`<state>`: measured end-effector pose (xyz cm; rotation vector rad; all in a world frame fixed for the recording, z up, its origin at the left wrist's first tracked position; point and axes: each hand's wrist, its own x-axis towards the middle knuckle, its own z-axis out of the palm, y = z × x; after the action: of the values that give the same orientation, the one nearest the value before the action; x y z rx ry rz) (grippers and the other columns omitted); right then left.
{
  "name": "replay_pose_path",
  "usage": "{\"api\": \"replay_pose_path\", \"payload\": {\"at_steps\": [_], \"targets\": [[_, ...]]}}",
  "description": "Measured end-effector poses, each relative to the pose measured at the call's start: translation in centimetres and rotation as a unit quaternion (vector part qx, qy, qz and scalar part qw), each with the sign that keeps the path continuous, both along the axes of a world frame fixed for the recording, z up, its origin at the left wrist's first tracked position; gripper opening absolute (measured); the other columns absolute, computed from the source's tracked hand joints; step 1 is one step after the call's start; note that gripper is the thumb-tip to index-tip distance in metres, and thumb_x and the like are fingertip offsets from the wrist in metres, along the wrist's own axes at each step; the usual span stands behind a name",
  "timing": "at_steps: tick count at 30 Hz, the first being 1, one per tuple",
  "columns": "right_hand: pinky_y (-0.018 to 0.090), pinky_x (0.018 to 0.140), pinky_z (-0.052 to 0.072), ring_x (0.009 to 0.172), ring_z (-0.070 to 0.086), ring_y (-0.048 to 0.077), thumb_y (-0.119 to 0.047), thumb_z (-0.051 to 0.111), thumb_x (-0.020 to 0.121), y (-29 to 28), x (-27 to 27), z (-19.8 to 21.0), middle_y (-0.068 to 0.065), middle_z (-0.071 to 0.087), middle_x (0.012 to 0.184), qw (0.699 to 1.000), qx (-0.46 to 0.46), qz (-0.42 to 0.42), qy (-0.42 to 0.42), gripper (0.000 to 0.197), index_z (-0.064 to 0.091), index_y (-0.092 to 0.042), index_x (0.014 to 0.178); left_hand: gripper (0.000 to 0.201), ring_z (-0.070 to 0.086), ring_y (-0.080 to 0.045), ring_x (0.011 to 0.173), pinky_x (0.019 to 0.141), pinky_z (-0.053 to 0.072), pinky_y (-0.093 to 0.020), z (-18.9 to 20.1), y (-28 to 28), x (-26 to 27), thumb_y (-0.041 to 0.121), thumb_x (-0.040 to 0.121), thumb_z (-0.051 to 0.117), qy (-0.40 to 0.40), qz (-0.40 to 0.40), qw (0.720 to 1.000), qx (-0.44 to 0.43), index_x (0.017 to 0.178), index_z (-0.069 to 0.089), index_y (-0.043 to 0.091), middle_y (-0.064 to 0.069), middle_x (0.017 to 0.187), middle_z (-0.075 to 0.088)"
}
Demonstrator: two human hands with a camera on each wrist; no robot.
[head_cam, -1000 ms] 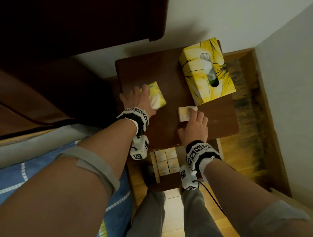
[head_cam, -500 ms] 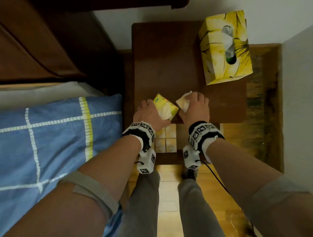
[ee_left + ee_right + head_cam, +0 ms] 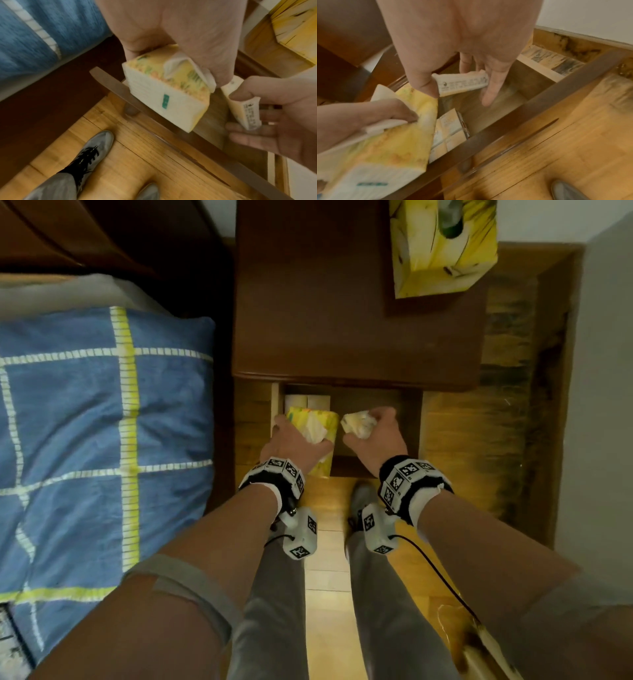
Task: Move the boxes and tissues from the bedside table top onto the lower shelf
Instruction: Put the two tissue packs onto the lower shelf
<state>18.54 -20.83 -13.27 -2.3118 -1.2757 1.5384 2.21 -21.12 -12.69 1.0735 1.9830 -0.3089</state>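
My left hand [image 3: 294, 440] grips a yellow soft tissue pack [image 3: 310, 422] [image 3: 164, 92] [image 3: 382, 142], held just in front of the table's front edge and above the lower shelf [image 3: 373, 405]. Beside it, my right hand [image 3: 373, 433] pinches a small white tissue packet [image 3: 356, 422] [image 3: 462, 82] [image 3: 247, 108] between thumb and fingers over the shelf's open part. Small cream boxes [image 3: 308, 400] [image 3: 450, 132] sit on the shelf's left side under the yellow pack. A large yellow tissue box [image 3: 442, 248] stands at the back right of the brown table top [image 3: 325, 320].
A bed with a blue checked cover [image 3: 102, 422] lies close on the left. A wall [image 3: 603, 371] runs along the right. The shelf's front rail [image 3: 522, 121] crosses below my hands. My legs and grey shoes [image 3: 92, 146] stand on the wooden floor [image 3: 329, 594].
Both hands have come off the table top with their tissue packs and gone down past its front edge to the lower shelf. The head view has shifted back and down.
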Motion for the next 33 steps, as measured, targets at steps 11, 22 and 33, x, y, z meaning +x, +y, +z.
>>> {"api": "replay_pose_path", "payload": {"at_steps": [11,22,33], "targets": [[0.023,0.098,0.035,0.134,0.046,0.023,-0.029,0.066,0.085,1.6,-2.1,-4.7,0.002,0.044,0.151,0.991,-0.06,0.02,0.116,0.081,0.023,-0.033,0.154,0.106,0.048,-0.035,0.132,0.096,0.047,-0.047,-3.7,3.0,-0.4,0.074,0.074,0.058,0.052,-0.125,0.99,-0.042,0.151,0.027,0.008,-0.015,0.151,0.039],[0.03,0.097,0.038,0.137,0.041,0.025,-0.031,0.06,0.082,1.8,-5.1,-5.1,0.001,0.037,0.155,0.981,-0.138,0.05,0.126,0.076,0.029,-0.038,0.151,0.049,0.062,-0.028,0.111,0.077,0.045,-0.034,-2.1,2.8,-5.7,0.04,0.092,0.049,0.004,-0.153,0.987,0.047,0.137,0.052,0.022,-0.006,0.127,0.064],[0.042,0.106,0.045,0.126,0.051,0.029,-0.028,0.081,0.069,1.5,-1.1,-5.2,0.009,0.047,0.141,0.995,-0.097,0.025,-0.02,0.095,0.029,-0.023,0.149,0.06,0.053,-0.03,0.128,0.08,0.05,-0.038,-3.5,4.5,-4.2,0.028,0.098,0.053,-0.03,-0.322,0.944,0.062,0.153,0.028,0.03,-0.003,0.16,0.025]]}}
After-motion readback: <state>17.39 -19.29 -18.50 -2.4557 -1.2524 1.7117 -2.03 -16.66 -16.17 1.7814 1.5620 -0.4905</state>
